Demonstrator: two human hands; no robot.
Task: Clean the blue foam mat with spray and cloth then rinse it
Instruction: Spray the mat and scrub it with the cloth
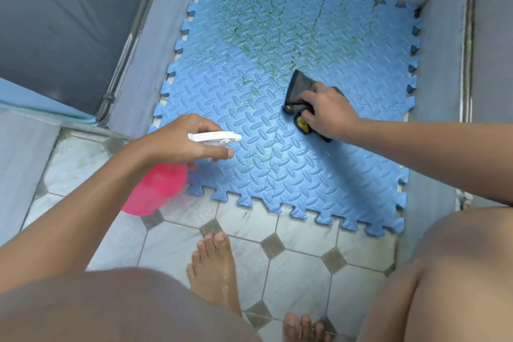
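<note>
Curling around the neck of the spray bottle, the fingers of the left hand clamp it with the forefinger laid along the white trigger head, the nozzle aimed out over the near part of the blue foam mat, probably so the next squirt lands ahead of the wiping. The pink body hangs below the wrist, just over the mat's near-left corner, and the forearm reaches in from the lower left, wrist level. Across the mat, the right hand presses its spread, bent fingers down on a dark cloth with a yellow patch, pinning it flat against the foam near the middle-right, at the edge of the greenish staining that covers the far half. That arm comes in from the right, nearly straight. The mat lies on the tiled floor, its far sides tucked against grey walls.
</note>
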